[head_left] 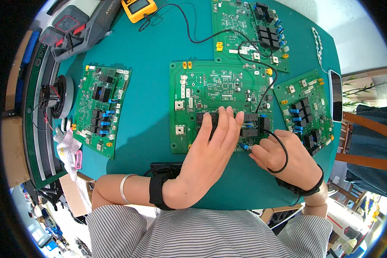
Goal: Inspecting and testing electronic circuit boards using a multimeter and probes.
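Observation:
A large green circuit board (210,88) lies in the middle of the teal table. My left hand (208,152) rests flat on its lower part, fingers together over black relays. My right hand (284,157) pinches a thin black probe (248,148) at the board's lower right edge, touching a blue component. The probe's black wire (268,88) loops over my right hand and runs up across the boards to a yellow multimeter (138,8) at the far edge.
Three more green boards lie around: left (99,109), top right (249,32), right (307,109). A dark phone (336,94) sits at the right edge. A grey device (75,26) is at top left, a white glove (68,150) at left.

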Motion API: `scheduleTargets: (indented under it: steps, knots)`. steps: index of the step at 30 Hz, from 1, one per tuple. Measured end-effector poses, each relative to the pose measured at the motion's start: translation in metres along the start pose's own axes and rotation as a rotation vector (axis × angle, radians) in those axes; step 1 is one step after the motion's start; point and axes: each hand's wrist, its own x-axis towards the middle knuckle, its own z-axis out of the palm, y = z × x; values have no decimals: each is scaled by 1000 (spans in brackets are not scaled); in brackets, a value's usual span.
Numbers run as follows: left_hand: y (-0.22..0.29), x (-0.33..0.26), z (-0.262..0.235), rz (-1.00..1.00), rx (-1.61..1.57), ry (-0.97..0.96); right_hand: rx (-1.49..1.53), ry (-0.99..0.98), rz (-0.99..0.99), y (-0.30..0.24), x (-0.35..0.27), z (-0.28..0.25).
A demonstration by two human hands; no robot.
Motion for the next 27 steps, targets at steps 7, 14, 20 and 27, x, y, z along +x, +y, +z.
scheduleTargets:
  steps: [7,14,20,27]
  knots:
    - [0,0,1,4,9,-3,19,-10,-18,2,4,0]
    - [-1,0,0,12,13,-7,69,16,35,-4,7,1]
    - [-1,0,-1,15,13,7,10,29,10,-4,3,2]
    - [-1,0,1,13,11,11,-13,45,15,-3,1,-12]
